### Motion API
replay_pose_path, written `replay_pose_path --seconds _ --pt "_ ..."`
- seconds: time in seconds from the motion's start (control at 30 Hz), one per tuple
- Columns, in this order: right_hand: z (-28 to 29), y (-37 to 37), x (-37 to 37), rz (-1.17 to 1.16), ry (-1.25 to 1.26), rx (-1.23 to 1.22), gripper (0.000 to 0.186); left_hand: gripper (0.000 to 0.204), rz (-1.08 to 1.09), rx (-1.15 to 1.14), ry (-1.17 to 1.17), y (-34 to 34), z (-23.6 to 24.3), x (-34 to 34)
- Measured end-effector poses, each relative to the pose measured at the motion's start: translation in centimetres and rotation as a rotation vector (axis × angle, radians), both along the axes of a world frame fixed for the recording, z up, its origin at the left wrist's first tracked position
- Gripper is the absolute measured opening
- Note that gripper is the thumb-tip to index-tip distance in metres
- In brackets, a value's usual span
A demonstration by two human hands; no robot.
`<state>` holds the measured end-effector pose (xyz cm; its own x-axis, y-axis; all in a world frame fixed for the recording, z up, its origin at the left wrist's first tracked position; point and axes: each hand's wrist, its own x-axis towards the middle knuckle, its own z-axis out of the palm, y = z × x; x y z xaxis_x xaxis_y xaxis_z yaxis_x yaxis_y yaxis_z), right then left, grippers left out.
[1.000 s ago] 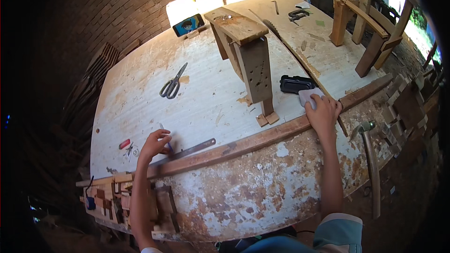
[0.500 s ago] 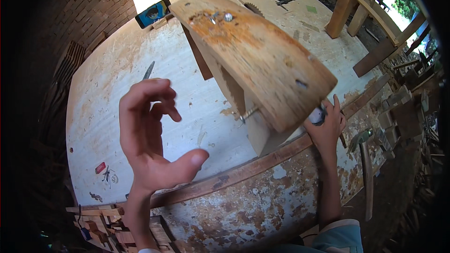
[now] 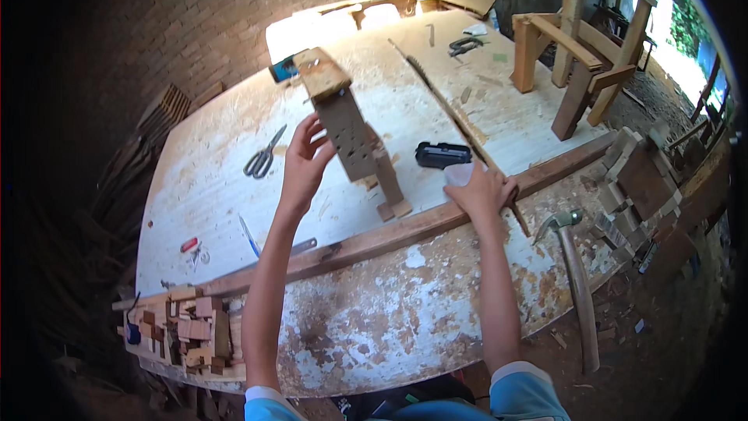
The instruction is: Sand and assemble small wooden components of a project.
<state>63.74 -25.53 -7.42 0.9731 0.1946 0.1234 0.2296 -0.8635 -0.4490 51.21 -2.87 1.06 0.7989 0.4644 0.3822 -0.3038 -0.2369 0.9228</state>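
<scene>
From my remote seat I count two bare hands over one white-topped, worn wooden table point(image 3: 210, 203). The left hand point(image 3: 305, 168), fingers half curled, is at the left side of one upright brown wooden stand point(image 3: 343, 129), mid-table, beyond one long brown wooden beam point(image 3: 421, 226); I can't tell whether it grips. The right hand point(image 3: 485, 191) covers part of one pale grey block point(image 3: 458, 175), grasped or merely touched, I can't tell. One black plastic case point(image 3: 442, 155) lies just beyond.

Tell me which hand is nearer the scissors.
Left. The left hand is just right of the scissors, by the wooden stand; the right hand is much farther right, near the black case.
</scene>
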Motion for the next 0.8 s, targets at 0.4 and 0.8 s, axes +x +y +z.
replay_pose_path --seconds 0.4,0.8 --pt "-1.4 0.5 1.6 -0.061 -0.309 0.275 0.018 0.033 0.178 -0.031 0.183 -0.5 -2.1 3.1" --pt "-1.7 -1.2 3.6 0.028 -0.048 1.789 0.025 0.038 0.178 0.124 0.085 -2.0 -4.3 5.6"
